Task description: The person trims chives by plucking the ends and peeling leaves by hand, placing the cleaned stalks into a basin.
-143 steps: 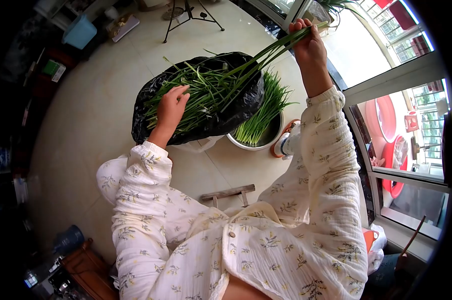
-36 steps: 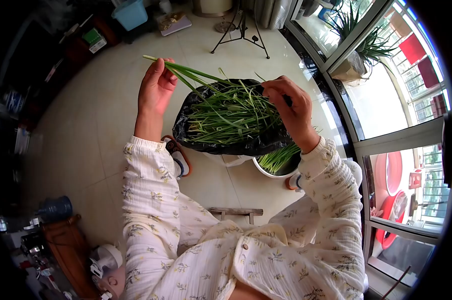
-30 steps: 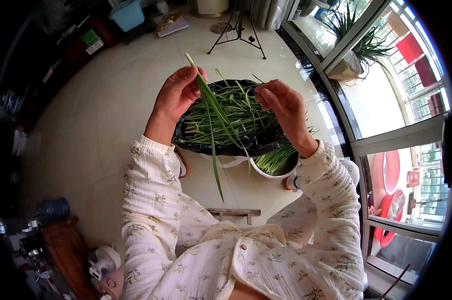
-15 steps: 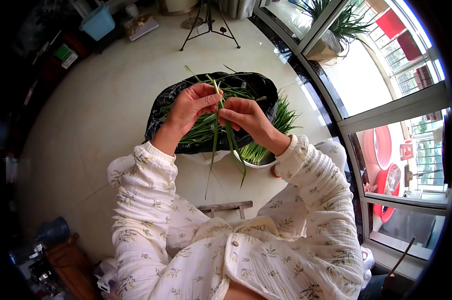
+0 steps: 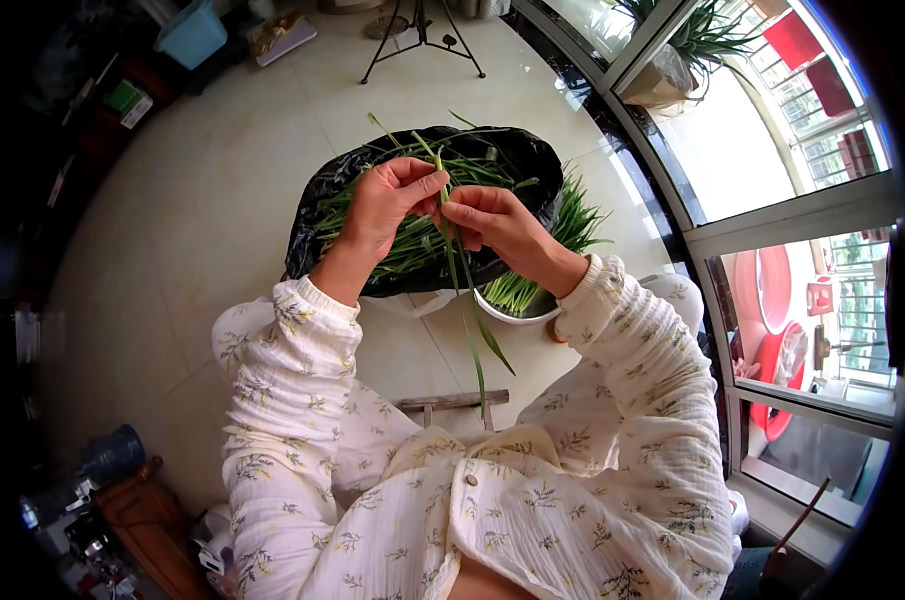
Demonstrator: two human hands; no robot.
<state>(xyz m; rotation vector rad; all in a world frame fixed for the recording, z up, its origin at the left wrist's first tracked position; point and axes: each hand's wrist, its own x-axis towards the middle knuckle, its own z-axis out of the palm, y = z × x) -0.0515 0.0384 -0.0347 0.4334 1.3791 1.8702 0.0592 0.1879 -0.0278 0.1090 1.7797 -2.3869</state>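
Over a black plastic bag point(image 5: 312, 215) full of long green stalks, my left hand point(image 5: 387, 205) pinches a few green stalks point(image 5: 474, 350) near their pale ends. My right hand point(image 5: 497, 225) is just beside it, its thumb and fingertips closed on the same stalks slightly lower. The leafy ends hang down toward my lap. To the right of the bag, more green stalks point(image 5: 574, 220) stand bundled in a round pale basin point(image 5: 520, 318), partly hidden by my right hand and wrist.
A low wooden stool point(image 5: 452, 401) is between my legs. Beyond the bag stands a black metal tripod stand point(image 5: 419, 45). A blue bin point(image 5: 192, 35) is at the back left, a blue water bottle point(image 5: 115, 455) at the lower left. Framed glass doors point(image 5: 792, 215) run along the right.
My left hand has come from the left to over the bag with the stalks. My right hand has moved left from the bag's right side and closed on them beside it. The view has shifted.
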